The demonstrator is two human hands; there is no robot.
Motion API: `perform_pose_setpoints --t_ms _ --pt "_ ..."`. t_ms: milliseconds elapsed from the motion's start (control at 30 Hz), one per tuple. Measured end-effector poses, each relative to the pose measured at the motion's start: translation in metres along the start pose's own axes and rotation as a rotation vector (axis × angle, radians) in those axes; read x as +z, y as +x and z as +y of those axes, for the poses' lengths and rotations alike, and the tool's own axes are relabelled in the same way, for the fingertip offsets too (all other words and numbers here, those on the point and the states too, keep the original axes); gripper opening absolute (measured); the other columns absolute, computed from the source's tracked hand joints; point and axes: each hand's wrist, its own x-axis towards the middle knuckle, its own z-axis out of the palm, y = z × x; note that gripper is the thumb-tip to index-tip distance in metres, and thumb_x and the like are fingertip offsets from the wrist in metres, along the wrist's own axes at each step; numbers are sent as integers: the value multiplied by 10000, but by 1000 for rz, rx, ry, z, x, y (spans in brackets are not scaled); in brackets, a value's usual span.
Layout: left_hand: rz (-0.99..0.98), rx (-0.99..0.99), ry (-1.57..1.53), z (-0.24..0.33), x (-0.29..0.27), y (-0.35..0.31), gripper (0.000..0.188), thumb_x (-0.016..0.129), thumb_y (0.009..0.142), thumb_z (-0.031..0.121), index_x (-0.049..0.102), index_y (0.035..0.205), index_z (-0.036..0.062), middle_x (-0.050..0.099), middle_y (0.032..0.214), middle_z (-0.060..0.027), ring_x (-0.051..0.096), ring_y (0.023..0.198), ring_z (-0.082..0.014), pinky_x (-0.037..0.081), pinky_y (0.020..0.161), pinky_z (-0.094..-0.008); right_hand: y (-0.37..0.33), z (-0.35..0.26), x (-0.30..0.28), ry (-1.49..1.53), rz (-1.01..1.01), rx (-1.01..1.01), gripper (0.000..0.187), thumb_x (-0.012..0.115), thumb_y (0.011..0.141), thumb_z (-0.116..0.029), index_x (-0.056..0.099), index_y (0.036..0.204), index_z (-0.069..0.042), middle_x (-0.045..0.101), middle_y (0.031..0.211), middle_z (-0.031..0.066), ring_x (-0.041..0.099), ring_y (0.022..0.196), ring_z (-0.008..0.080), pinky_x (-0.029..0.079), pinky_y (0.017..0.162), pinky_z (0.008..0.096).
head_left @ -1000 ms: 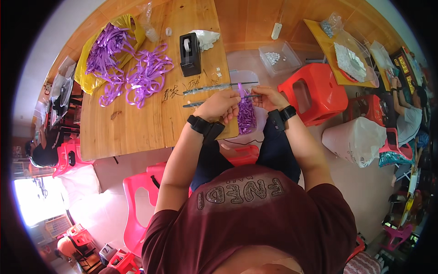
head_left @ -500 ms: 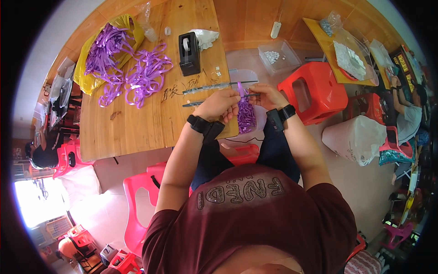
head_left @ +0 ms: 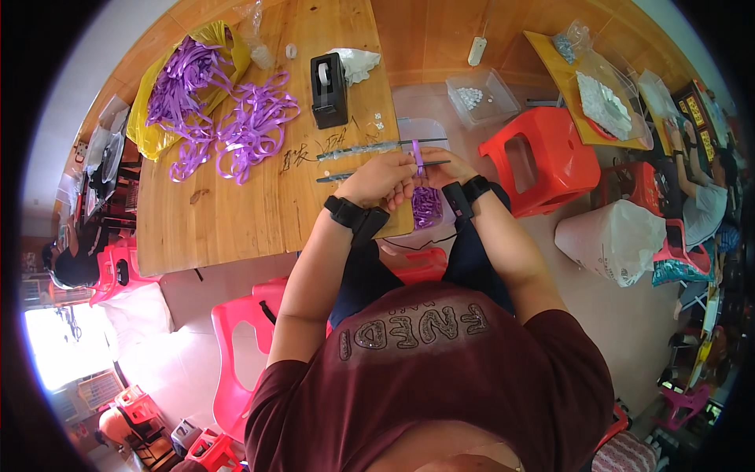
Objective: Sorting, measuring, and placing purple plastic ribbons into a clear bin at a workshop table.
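A short length of purple ribbon (head_left: 418, 153) crosses two thin dark rods at the table's right edge. The upper rod (head_left: 366, 148) and lower rod (head_left: 435, 164) lie on the tabletop and jut past it. My left hand (head_left: 381, 181) bends over the lower rod, thumb and forefinger closed at the ribbon's left side. Close by on the right, my right hand (head_left: 447, 168) has its fingers curled in at the ribbon, beside the lower rod's tip; its fingertips are partly hidden. Below both hands, a clear plastic box (head_left: 446, 208) holds a heap of purple ribbon loops (head_left: 425, 206).
The wooden table (head_left: 236, 228) carries a black tape dispenser (head_left: 328, 102), loose purple ribbons (head_left: 253, 130) and a yellow bag (head_left: 141, 130) of ribbons. A red stool (head_left: 562, 149), a clear bin (head_left: 495, 106) and a white sack (head_left: 609, 236) stand at right. Another person (head_left: 704, 204) sits far right.
My right hand has drawn slightly nearer and lower. The purple ribbon now shows across both rods between my hands, and more of the lower rod's tip is visible.
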Motion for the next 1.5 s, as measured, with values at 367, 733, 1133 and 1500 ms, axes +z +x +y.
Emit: perform_pose_setpoints --t_ms 367,733,1133,1500 --pt "14 12 3 3 2 -2 308 466 1026 219 548 1222 -5 598 681 -30 544 468 -91 441 419 -225 -8 3 8 60 38 -76 301 544 1004 -278 614 1183 -47 676 1075 70 655 949 180 518 896 344" --pt "4 18 -11 1 1 -1 272 491 1015 223 589 1163 17 604 701 -29 555 503 -93 440 428 -234 -28 -26 37 -96 215 -59 578 552 947 -570 663 1091 -21 687 1043 90 620 1002 196 481 853 340" --pt "36 21 6 1 4 -1 305 500 1008 215 585 1211 4 600 682 -29 541 486 -91 430 416 -233 -28 -27 86 -1246 783 -569 363 751 858 -345 685 796 7 661 699 51 613 656 120 476 621 279" --pt "2 9 5 -1 -1 0 276 492 1013 209 599 1178 16 598 689 -21 545 491 -88 437 419 -228 -27 -14 39 -352 535 -211 231 677 923 -252 688 959 -24 660 863 8 584 737 104 467 704 257"
